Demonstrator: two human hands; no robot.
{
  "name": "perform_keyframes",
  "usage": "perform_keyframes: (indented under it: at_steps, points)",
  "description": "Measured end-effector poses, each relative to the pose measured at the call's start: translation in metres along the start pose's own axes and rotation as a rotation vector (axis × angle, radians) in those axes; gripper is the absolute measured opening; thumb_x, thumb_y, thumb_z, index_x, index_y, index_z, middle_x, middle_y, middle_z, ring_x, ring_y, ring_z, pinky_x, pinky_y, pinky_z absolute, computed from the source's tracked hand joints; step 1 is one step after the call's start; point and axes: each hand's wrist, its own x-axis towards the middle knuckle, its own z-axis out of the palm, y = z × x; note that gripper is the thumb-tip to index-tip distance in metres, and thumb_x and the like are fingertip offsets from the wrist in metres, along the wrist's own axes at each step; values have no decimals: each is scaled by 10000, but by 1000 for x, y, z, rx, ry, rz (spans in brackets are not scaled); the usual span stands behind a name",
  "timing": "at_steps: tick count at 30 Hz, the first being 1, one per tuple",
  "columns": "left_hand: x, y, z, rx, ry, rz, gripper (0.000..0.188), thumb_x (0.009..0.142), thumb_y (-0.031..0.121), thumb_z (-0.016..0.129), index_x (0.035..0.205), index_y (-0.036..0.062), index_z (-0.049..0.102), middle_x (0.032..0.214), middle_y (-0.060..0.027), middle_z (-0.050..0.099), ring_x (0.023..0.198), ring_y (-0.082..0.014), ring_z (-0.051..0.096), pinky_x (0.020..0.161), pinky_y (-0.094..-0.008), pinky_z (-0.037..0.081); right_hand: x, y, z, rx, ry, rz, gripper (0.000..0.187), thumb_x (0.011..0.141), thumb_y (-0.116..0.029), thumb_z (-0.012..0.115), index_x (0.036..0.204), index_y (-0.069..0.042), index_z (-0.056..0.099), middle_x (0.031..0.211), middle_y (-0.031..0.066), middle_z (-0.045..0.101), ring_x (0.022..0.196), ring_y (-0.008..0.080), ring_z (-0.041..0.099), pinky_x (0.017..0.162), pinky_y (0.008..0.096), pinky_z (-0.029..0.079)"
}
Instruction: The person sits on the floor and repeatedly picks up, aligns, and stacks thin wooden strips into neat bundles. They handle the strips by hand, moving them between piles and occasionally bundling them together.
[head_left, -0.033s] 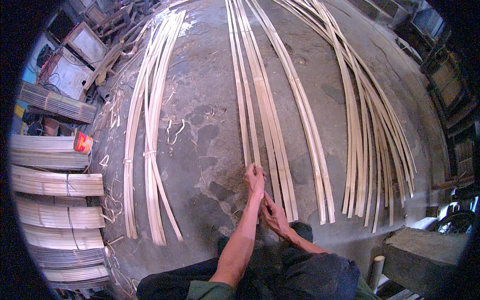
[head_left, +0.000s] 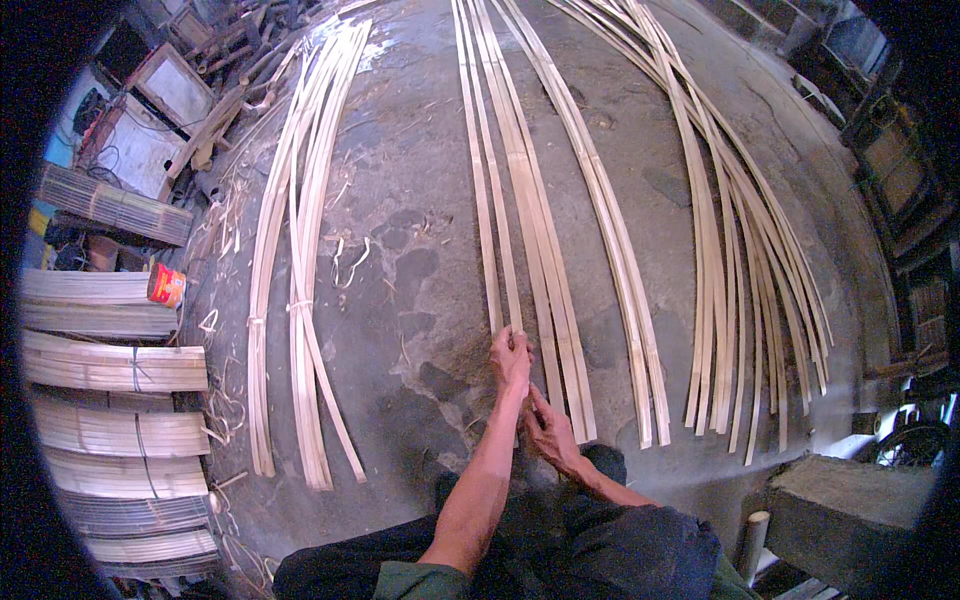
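My left hand is closed around the near part of two narrow bamboo strips, which run away from me along the floor. Just below and to the right, my right hand has its fingers pressed together beside my left wrist. The left forearm hides what those fingers hold, if anything. Close by on the right lie wider pale bamboo strips, their near ends next to my right hand. Another pair of long strips lies farther right.
At the right, many loose strips fan out. Tied strip bundles lie at the left. Stacked slat bundles and a red tub line the left edge. A concrete block stands at the lower right.
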Motion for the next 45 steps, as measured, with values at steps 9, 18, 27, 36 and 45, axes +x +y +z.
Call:
perform_keyframes:
  at_steps: [9,18,27,36,45]
  points:
    - [-21,57,26,16,13,220,241,955,253,557,1003,20,598,632,16,488,539,-73,463,476,-253,409,2,1,-22,129,44,-74,543,959,-61,530,1466,-56,333,1012,73,611,842,92,515,757,256,459]
    - [-18,27,28,-59,-14,32,225,968,219,510,892,16,570,638,-7,503,548,-88,477,492,-264,399,-4,2,-19,-94,121,-19,525,942,-37,541,1441,-52,381,947,62,611,797,95,510,729,239,454]
    - [-33,51,48,137,2,341,326,956,259,528,1080,-37,583,709,-128,571,666,-233,563,649,-377,470,2,-14,-27,79,236,-241,544,940,-18,469,1461,-29,311,1332,215,531,1184,273,548,964,346,436]
    - [-37,-3,55,551,-35,547,364,886,175,571,1202,-1,532,1002,-196,576,946,-366,569,835,-465,458,6,30,-74,-192,456,-46,481,985,-122,470,1453,-89,368,774,46,542,694,129,477,657,271,451]
    - [-71,3,65,926,-86,613,435,865,231,610,1246,48,510,1101,-160,539,1035,-354,533,896,-472,421,1,28,-106,-360,489,28,509,944,-141,520,1437,-93,399,661,117,515,605,168,486,601,312,449]
